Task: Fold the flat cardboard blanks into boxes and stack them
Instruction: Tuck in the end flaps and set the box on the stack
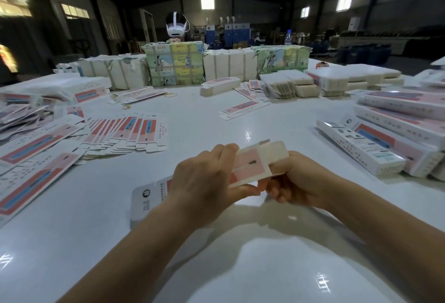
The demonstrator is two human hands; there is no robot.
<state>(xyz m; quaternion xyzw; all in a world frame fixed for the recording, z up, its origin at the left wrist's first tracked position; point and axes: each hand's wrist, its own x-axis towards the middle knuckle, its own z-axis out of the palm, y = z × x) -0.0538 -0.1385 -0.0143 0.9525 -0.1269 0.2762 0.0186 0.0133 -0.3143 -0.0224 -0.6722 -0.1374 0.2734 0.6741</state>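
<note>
Half-folded box point(250, 166): held just above the white table point(240, 115), nearest the viewer. Left hand point(204, 182) grasps its middle, fingers over the top, thumb beneath. Right hand point(298, 182) curls round its far end. Left of the box: fanned flat blanks point(125, 134). Right of it: folded boxes point(385, 141), stacked. Beyond it: wrapped bundles point(175, 64).
</note>
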